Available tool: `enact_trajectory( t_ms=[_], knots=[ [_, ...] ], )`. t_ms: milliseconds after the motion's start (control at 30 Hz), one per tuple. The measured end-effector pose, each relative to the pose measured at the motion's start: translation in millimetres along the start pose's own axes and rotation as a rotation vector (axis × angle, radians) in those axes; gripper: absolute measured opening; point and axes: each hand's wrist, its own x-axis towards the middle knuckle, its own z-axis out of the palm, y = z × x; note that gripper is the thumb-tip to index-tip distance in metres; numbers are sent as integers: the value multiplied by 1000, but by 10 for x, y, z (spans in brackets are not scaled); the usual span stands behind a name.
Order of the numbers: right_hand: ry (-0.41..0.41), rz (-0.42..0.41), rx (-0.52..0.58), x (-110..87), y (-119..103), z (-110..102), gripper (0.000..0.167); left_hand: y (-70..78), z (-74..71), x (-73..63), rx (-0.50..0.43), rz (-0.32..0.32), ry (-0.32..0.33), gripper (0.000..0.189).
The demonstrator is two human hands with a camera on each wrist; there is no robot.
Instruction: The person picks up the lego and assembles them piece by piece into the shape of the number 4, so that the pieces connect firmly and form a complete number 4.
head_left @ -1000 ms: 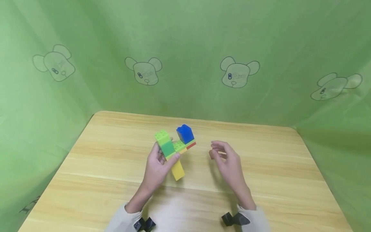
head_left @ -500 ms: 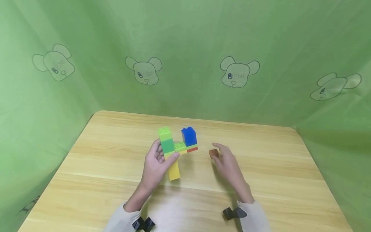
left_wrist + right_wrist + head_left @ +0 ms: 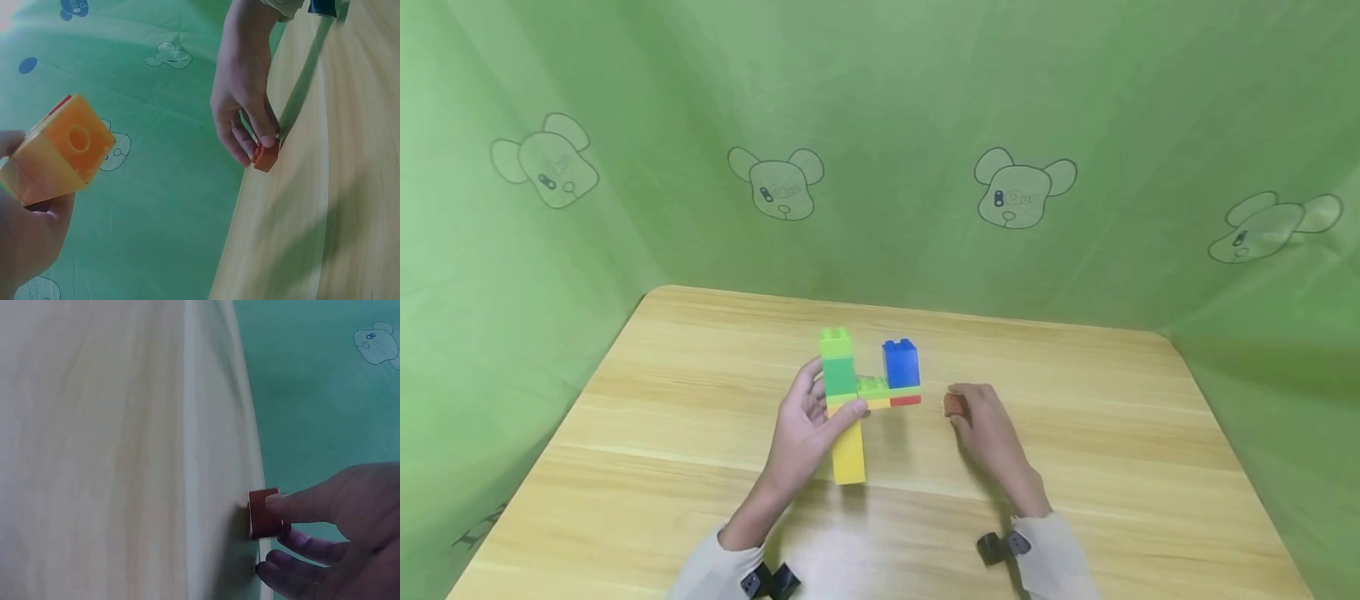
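Left hand (image 3: 808, 429) wrapped round the block build (image 3: 857, 400), fingers clamped on its green-and-yellow column, held upright above the middle of the table (image 3: 647, 433), and right hand (image 3: 988, 425) down beside it, fingers pinching a small brown block (image 3: 954, 405) resting on the wood.

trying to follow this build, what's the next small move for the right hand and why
Probably close the right hand on the small brown plastic brick and lift it off the wooden table. Its fingertips already touch the brick, which lies on the table, while the left hand holds the multicoloured plastic brick assembly upright beside it.
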Motion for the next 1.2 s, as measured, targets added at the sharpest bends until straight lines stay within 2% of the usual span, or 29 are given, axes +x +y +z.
enact_trajectory(
  t_ms=[167, 267, 400, 533, 633, 733, 900, 1000, 1100, 1200],
  knots=[
    [29, 17, 6, 7, 26, 5, 32, 4, 9, -7, -21, 4, -26, 68],
    [22, 40, 176, 10, -38, -77, 34, 4, 7, -6, -15, 9, -40, 67],
    [20, 46, 490, -6, -270, -299, 43, 1, -1, -7, 1, 9, -68, 66],
    [60, -20, 726, -51, -548, -520, 41, -3, 7, -13, 0, -16, -97, 66],
    [92, -83, 828, -95, -702, -635, 36, -12, 17, -20, 7, -40, -124, 66],
    [120, -110, 843, -136, -803, -699, 34, -14, 32, -28, 23, -59, -149, 66],
    [150, -121, 784, -187, -880, -731, 32, 1, 61, -37, 48, -74, -184, 64],
    [142, -150, 744, -207, -880, -727, 31, 7, 68, -37, 55, -82, -201, 65],
    [99, -202, 712, -220, -855, -730, 34, 17, 68, -39, 60, -96, -209, 67],
    [11, -273, 706, -225, -817, -752, 51, 25, 66, -39, 52, -111, -209, 68]
  ],
)
